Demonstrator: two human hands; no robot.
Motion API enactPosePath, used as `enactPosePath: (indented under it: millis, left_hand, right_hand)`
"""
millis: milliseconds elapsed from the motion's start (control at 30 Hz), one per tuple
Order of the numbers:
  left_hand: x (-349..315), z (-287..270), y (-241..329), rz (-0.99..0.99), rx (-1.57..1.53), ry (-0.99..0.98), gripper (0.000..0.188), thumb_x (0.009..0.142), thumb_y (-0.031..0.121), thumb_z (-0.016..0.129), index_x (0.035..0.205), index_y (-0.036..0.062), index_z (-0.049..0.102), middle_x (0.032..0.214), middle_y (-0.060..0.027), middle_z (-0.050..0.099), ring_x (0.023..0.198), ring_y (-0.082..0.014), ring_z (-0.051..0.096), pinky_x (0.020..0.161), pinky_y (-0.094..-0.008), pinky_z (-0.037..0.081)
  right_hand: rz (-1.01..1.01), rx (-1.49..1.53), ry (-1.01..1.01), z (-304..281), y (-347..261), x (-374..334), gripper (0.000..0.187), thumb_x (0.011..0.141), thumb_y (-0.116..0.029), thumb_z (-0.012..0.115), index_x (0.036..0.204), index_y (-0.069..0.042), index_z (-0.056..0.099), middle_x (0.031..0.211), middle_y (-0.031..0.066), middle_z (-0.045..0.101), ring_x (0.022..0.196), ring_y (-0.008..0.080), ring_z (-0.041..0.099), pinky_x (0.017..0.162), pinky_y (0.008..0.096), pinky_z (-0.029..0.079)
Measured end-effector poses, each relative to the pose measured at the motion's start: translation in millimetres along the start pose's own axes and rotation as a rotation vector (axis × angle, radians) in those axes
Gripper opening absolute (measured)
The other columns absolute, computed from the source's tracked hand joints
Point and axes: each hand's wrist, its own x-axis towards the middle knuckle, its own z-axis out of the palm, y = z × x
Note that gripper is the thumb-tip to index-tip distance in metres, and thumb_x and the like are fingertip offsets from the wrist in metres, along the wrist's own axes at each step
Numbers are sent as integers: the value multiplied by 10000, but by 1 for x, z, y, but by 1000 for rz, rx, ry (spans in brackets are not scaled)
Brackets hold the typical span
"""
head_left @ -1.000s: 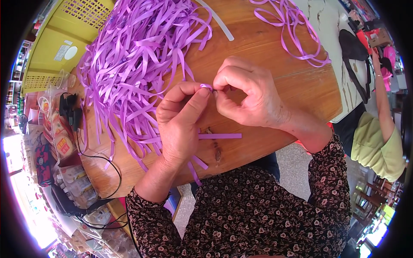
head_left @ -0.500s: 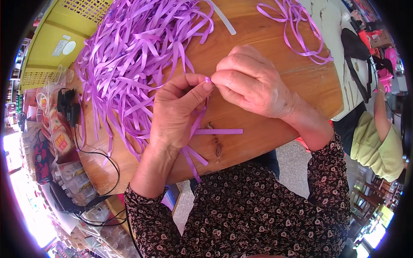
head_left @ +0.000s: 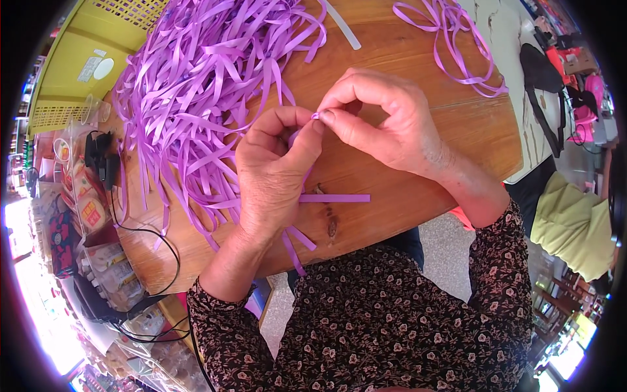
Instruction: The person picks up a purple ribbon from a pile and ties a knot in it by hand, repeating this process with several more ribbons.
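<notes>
Between my two hands a small end of purple ribbon shows, folded or knotted; which of the two I cannot tell. My left hand pinches it between thumb and forefinger, the other fingers curled. From the other side my right hand grips the same bit with thumb and fingertip. More of that ribbon hangs down behind my left hand and is partly hidden by it. Left of my hands a large tangled heap of purple ribbons covers the table, some tails reaching under my left wrist.
A wooden table lies beneath my hands. Loose purple ribbon loops rest at the far right, a pale strip at the back. A yellow-green plastic crate stands far left, above a black cable. A black strapped item lies right.
My right hand has turned and its fingers have opened out from a fist-like curl, with thumb and fingertip now at the ribbon. My left hand has shifted slightly.
</notes>
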Motion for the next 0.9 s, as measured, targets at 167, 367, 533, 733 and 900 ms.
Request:
enactPosePath:
  millis: [167, 367, 533, 733, 900]
  left_hand:
    - [0, -1, -3, 81, -32, -27, 86, 862, 7, 615, 946, 4, 602, 800, 21, 575, 678, -33, 497, 599, -165, 394]
    - [4, -7, -3, 76, -186, -133, 94, 860, -22, 612, 949, 9, 611, 833, 27, 577, 714, -24, 478, 638, -172, 391]
    - [8, -9, -6, -40, -466, -256, 89, 880, 11, 601, 969, 16, 607, 817, 15, 575, 649, -46, 448, 598, -205, 369]
    - [5, -6, -7, -113, -530, -192, 68, 902, 54, 581, 962, 38, 610, 739, 45, 529, 588, -48, 374, 570, -220, 328]
    - [6, -7, -9, -140, -590, -213, 71, 898, 72, 591, 959, 46, 614, 710, 49, 502, 578, -62, 351, 584, -227, 328]
  right_hand:
    - [419, 345, -72, -5, -6, 3, 63, 851, -67, 614, 881, -14, 631, 777, -19, 593, 684, 35, 513, 590, 198, 409]
    - [516, 615, -95, -7, -3, 2, 123, 867, -128, 613, 904, -12, 630, 783, -17, 586, 716, 33, 497, 634, 183, 409]
    - [478, 604, -95, -7, -5, 1, 131, 881, -127, 613, 937, -8, 620, 795, -15, 587, 727, 26, 501, 647, 176, 414]
    - [288, 269, -48, 0, -10, -1, 105, 905, -78, 598, 961, 10, 602, 822, -17, 588, 760, 12, 510, 648, 179, 429]
    - [-101, -73, 117, 6, -5, 1, 130, 840, -6, 644, 965, -8, 607, 836, 52, 624, 732, 99, 587, 643, 205, 460]
